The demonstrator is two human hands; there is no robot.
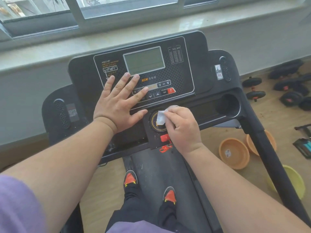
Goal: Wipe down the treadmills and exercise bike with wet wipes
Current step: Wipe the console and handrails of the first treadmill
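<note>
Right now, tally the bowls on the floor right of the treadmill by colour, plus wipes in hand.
Orange plastic bowls: 2, the second partly behind the treadmill upright
Yellow-green plastic bowl: 1
White wet wipe, pinched in the right hand: 1
Total: 4

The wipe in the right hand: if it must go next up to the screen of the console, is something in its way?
Yes. The left hand lies flat on the console, fingertips at the screen's lower left corner. The right hand holds the wipe on the round dial below; the buttons between are uncovered.
</note>
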